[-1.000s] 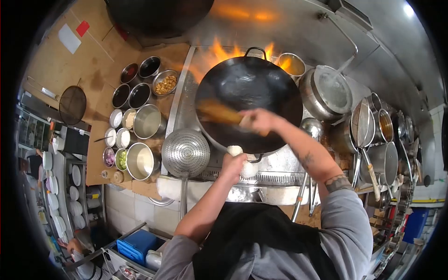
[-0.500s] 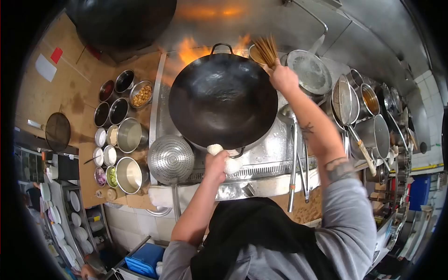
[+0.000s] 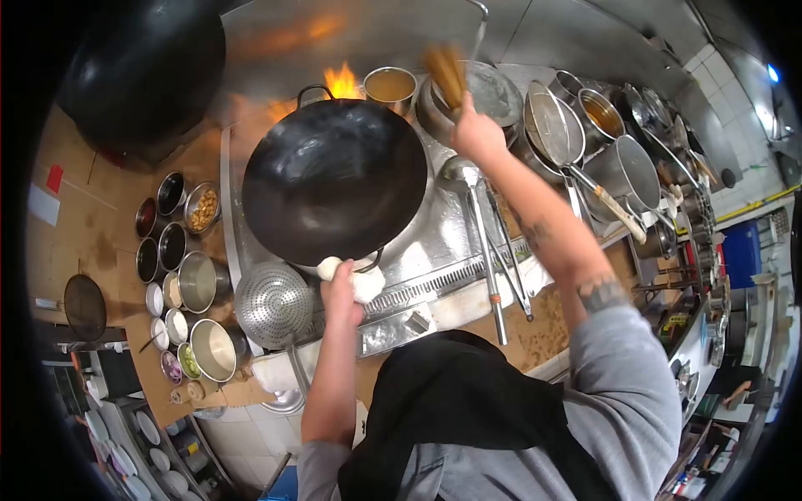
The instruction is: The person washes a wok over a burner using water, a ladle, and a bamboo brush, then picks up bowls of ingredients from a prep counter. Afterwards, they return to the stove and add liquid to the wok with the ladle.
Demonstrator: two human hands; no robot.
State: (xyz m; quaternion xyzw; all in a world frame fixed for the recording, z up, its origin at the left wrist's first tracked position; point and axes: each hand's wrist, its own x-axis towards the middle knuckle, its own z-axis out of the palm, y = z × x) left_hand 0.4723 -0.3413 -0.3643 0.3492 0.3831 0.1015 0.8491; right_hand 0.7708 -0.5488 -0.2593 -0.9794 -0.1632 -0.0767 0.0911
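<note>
From my remote post: wok (image 3: 334, 179) on the stove (image 3: 447, 221), flame (image 3: 342, 82) past its far rim. Skimmer (image 3: 274, 305) near left, ladle (image 3: 459, 173) right; handles point near, presumably for reach. Brush (image 3: 447, 75) far right, clear of wok, right hand (image 3: 479, 134) grip wrapped round its near end. Left hand (image 3: 341, 292) grip clenches white cloth (image 3: 368, 285) at wok's near handle, likely against heat.

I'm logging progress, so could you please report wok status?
Left grip: holding cloth at wok. Right grip: holding brush, clear of wok. Flames at wok's far rim.
</note>
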